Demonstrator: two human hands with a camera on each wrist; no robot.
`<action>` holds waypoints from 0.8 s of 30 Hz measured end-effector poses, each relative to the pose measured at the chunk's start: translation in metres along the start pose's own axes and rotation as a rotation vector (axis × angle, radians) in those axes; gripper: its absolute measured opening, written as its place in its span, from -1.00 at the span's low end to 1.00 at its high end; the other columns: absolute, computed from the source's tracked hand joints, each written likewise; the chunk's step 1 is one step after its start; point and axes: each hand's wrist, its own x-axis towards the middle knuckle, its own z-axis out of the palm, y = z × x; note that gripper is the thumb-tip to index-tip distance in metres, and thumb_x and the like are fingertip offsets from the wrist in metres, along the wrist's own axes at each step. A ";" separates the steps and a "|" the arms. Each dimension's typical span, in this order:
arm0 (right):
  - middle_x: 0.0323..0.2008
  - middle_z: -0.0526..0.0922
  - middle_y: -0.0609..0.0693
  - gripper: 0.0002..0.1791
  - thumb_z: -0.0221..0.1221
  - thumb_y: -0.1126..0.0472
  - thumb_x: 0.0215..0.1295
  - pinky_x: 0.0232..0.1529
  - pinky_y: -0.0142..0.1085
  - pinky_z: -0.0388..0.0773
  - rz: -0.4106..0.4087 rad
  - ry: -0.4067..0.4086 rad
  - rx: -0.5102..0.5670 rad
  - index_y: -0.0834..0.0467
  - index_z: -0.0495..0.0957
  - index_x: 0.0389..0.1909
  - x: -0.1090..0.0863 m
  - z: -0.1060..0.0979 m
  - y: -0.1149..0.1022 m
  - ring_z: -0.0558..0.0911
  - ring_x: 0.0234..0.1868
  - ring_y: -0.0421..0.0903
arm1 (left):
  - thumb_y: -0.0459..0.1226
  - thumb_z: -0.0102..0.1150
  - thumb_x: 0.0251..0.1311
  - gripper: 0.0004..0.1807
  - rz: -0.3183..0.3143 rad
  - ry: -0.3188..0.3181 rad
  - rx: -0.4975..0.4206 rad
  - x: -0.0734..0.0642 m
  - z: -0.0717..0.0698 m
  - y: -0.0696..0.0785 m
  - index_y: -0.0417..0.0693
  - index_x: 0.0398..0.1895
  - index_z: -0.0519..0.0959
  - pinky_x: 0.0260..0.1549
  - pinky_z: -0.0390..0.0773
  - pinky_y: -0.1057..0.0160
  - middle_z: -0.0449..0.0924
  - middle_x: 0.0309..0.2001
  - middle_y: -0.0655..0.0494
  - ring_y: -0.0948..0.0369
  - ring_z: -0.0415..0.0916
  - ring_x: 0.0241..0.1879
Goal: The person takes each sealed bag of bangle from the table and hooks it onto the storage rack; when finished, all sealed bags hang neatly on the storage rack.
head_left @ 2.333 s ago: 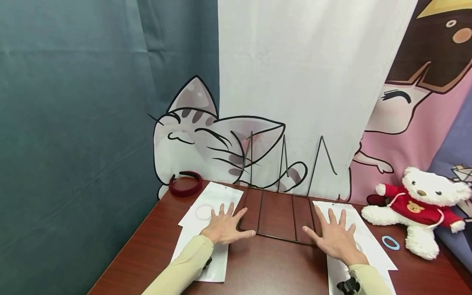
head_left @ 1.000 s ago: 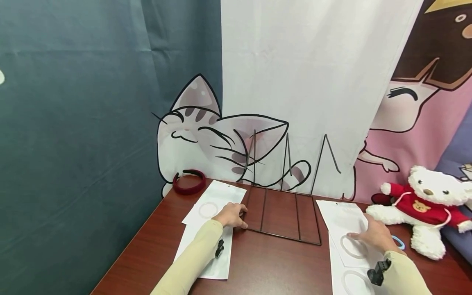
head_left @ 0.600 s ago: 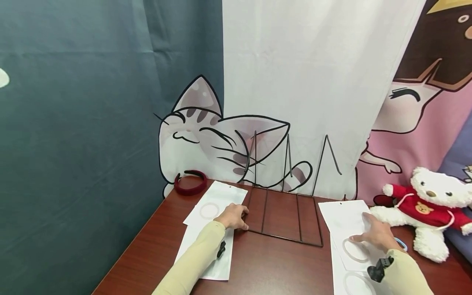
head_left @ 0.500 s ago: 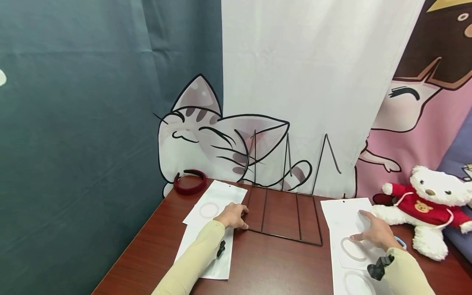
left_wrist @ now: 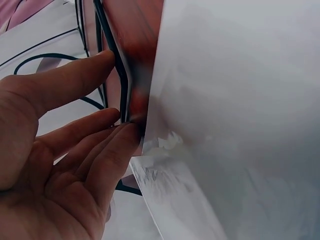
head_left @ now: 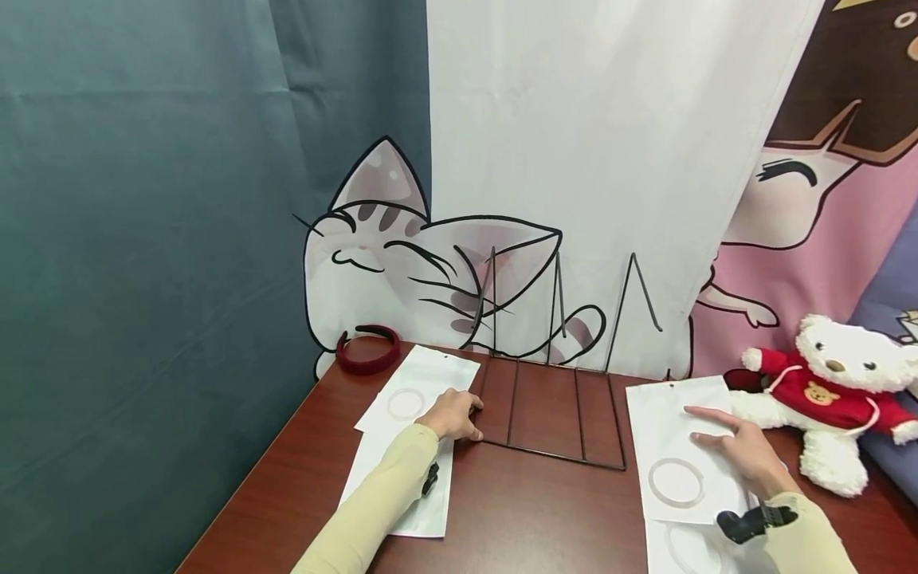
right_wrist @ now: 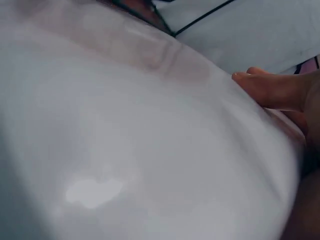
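My left hand (head_left: 453,414) grips the left side of a black wire rack (head_left: 545,454) standing on the table. In the left wrist view, its thumb and fingertips meet around the thin black wire (left_wrist: 122,80). At right, my right hand (head_left: 749,454) pinches the right edge of a flat white packet (head_left: 660,446), which shows a round ring outline and a small hole near its top. The right wrist view has this packet (right_wrist: 150,145) bulging close to the lens, a finger over its edge; the other fingers are mostly hidden. A second white packet (head_left: 660,550) lies beneath it.
Two more white packets, an upper one (head_left: 437,371) and a lower one (head_left: 423,510), overlap under my left forearm. A dark red headband (head_left: 367,367) sits at the back left. A white teddy bear (head_left: 817,392) in a red top sits at the right. Curtains hang behind the table.
Both hands were spread flat over the packets; the left now holds the rack and the right has taken the upper right packet's edge. That packet has turned and shifted slightly left.
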 end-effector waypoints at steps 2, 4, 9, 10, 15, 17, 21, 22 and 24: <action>0.24 0.60 -0.30 -0.31 0.41 0.06 0.36 -0.08 -0.65 0.33 -0.045 0.036 0.012 0.20 0.50 0.45 -0.003 0.000 -0.004 0.30 0.08 -0.63 | -0.24 0.64 0.00 -0.43 0.000 -0.002 0.001 0.001 -0.001 0.001 -0.14 0.15 0.72 0.24 0.58 -0.04 0.72 0.13 -0.16 -0.15 0.57 0.22; 0.07 0.51 -0.60 -0.34 0.43 0.10 0.35 -0.10 -0.66 0.37 -0.087 0.066 0.040 0.20 0.53 0.43 -0.005 0.001 -0.009 0.27 0.01 -0.72 | -0.24 0.65 -0.01 -0.43 0.000 -0.002 -0.001 0.001 -0.001 0.002 -0.14 0.14 0.73 0.24 0.58 -0.04 0.72 0.12 -0.15 -0.14 0.57 0.22; 0.00 0.49 -0.73 -0.38 0.44 0.14 0.34 -0.07 -0.71 0.33 -0.174 0.120 0.075 0.22 0.56 0.39 -0.011 0.006 -0.026 0.30 0.05 -0.74 | -0.25 0.64 0.01 -0.43 0.000 -0.007 -0.006 -0.001 -0.001 0.001 -0.17 0.15 0.72 0.27 0.57 -0.05 0.71 0.15 -0.17 -0.15 0.56 0.24; 0.01 0.50 -0.72 -0.38 0.44 0.15 0.34 -0.06 -0.72 0.33 -0.188 0.127 0.078 0.22 0.57 0.38 -0.012 0.008 -0.030 0.31 0.05 -0.75 | -0.25 0.64 0.01 -0.43 -0.001 -0.007 -0.009 -0.002 -0.001 0.000 -0.18 0.15 0.72 0.27 0.56 -0.06 0.71 0.16 -0.18 -0.16 0.55 0.24; 0.00 0.50 -0.74 -0.42 0.44 0.17 0.34 -0.04 -0.74 0.32 -0.228 0.162 0.080 0.22 0.60 0.34 -0.018 0.013 -0.042 0.34 0.05 -0.78 | -0.25 0.63 0.03 -0.44 0.021 0.010 -0.012 -0.003 0.003 -0.006 -0.19 0.14 0.72 0.26 0.58 -0.07 0.71 0.15 -0.19 -0.16 0.56 0.23; 0.00 0.50 -0.74 -0.43 0.44 0.17 0.33 -0.03 -0.75 0.31 -0.237 0.178 0.072 0.22 0.61 0.33 -0.020 0.013 -0.044 0.34 0.06 -0.79 | -0.25 0.63 0.02 -0.44 0.026 0.013 -0.011 -0.002 0.005 -0.007 -0.19 0.14 0.72 0.26 0.57 -0.07 0.71 0.15 -0.19 -0.16 0.56 0.24; 0.00 0.52 -0.73 -0.44 0.45 0.16 0.32 -0.02 -0.76 0.27 -0.254 0.198 0.053 0.21 0.63 0.32 -0.027 0.013 -0.049 0.34 0.07 -0.80 | -0.27 0.65 0.00 -0.43 0.014 0.011 -0.022 -0.002 0.003 -0.003 -0.21 0.13 0.72 0.29 0.56 -0.07 0.70 0.16 -0.20 -0.16 0.56 0.25; 0.00 0.52 -0.73 -0.44 0.45 0.16 0.32 -0.02 -0.76 0.26 -0.258 0.203 0.051 0.21 0.63 0.31 -0.029 0.013 -0.050 0.34 0.07 -0.80 | -0.27 0.65 0.00 -0.43 0.015 0.013 -0.018 -0.002 0.003 -0.003 -0.20 0.13 0.72 0.28 0.56 -0.07 0.71 0.15 -0.19 -0.15 0.56 0.24; 0.00 0.53 -0.73 -0.46 0.45 0.16 0.32 -0.01 -0.76 0.25 -0.270 0.213 0.048 0.20 0.64 0.30 -0.034 0.012 -0.054 0.35 0.07 -0.80 | -0.27 0.65 -0.01 -0.44 0.017 0.017 -0.016 -0.002 0.003 -0.001 -0.20 0.12 0.72 0.27 0.57 -0.07 0.71 0.14 -0.19 -0.15 0.56 0.23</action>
